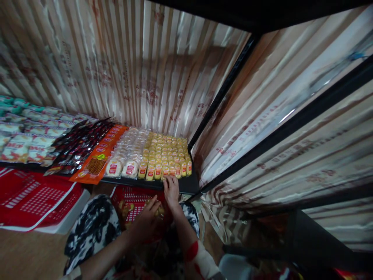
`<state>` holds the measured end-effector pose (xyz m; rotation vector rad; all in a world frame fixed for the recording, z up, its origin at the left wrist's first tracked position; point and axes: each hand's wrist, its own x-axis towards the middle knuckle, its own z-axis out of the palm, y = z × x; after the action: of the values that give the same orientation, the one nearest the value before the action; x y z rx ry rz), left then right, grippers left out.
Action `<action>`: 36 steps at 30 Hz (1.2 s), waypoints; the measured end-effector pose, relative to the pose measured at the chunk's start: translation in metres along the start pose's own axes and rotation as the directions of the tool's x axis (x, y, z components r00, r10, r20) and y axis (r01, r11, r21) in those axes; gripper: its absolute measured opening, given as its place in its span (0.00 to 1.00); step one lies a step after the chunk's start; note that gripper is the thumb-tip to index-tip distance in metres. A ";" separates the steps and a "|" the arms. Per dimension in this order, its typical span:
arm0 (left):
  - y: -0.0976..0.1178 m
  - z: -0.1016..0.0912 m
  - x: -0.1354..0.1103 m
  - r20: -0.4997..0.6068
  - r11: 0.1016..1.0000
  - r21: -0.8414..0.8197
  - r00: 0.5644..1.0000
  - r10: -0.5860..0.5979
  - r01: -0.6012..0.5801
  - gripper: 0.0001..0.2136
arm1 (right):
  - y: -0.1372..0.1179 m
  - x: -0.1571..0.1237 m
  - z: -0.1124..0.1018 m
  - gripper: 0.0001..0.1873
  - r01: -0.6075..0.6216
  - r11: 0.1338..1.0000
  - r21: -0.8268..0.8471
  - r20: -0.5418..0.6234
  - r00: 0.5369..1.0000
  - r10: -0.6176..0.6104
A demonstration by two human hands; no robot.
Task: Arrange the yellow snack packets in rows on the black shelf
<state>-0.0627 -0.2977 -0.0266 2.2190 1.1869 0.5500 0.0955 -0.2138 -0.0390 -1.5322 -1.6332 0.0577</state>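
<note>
My right hand (pixel 171 189) is at the shelf's front edge, its fingers bent and pinched on a small yellow-wrapped snack pack (pixel 165 171) in the front row. Several rows of the same yellow packs (pixel 166 149) stand behind it. Lower down, my left hand (pixel 147 214) reaches over a red basket (pixel 138 192) between my knees, fingers stretched out beside loose yellow packs (pixel 159 212). Its palm side is hidden, and the light there is dim. More loose packs (pixel 126 209) lie in the basket's left part.
Left of the yellow packs on the black shelf (pixel 186 184) are round white-wrapped snacks (pixel 130 168), an orange bag (pixel 94 165), dark packets (pixel 77 146) and white bags (pixel 42 147). Another red basket (pixel 37 198) stands at left. A black post (pixel 224 89) rises at the shelf's right end, before a striped curtain (pixel 116 58).
</note>
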 end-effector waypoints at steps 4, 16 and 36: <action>-0.012 -0.008 0.014 -0.144 0.991 0.133 0.989 0.043 -0.024 0.21 | 0.006 0.003 0.006 0.13 -0.058 0.998 -0.004 -0.001 0.998 0.058; -0.041 -0.006 0.072 -0.390 0.919 0.393 0.907 0.160 0.007 0.24 | 0.005 0.006 0.011 0.16 -0.094 0.992 -0.083 -0.018 0.996 0.093; -0.059 -0.015 0.063 -0.494 0.917 0.390 0.859 0.131 0.085 0.29 | 0.010 0.005 0.004 0.16 -0.028 0.999 -0.037 -0.112 0.993 0.024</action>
<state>-0.0751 -0.2135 -0.0470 2.5144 1.6686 1.0395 0.1014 -0.2049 -0.0446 -1.5582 -1.5346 -0.0454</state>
